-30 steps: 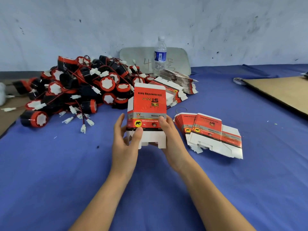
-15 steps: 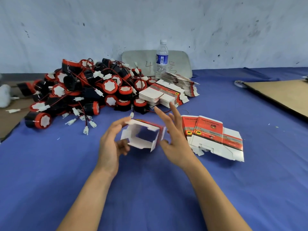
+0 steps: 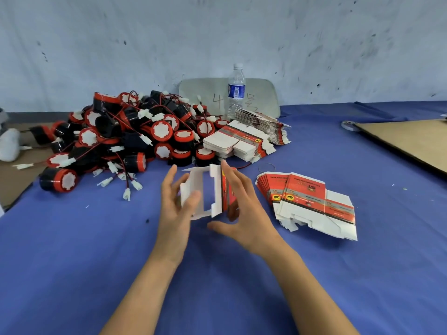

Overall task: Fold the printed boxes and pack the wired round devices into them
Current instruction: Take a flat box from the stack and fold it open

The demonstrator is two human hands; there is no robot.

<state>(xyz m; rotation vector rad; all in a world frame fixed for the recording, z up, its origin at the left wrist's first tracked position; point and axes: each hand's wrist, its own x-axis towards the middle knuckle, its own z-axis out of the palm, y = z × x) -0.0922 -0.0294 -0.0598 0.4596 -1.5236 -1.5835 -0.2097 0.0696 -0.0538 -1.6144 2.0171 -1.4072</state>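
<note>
Half-folded printed box (image 3: 216,189) over blue counter (image 3: 72,262), pinched by left grip (image 3: 176,209), flat-fingered right grip (image 3: 244,213) pressing its red side. Heap of wired round devices (image 3: 135,139) at ten o'clock.

— Where are the bare hands?
— Mid-scene, forearms reaching forward. Left hand (image 3: 175,211) pinches the half-open red-and-white cardboard box (image 3: 216,184) by its left flap; right hand (image 3: 244,213) presses straight fingers on its right side.

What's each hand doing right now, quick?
Left hand: pinching the half-folded box by its left wall.
Right hand: open, straight fingers pressed against the box's red side.
</note>
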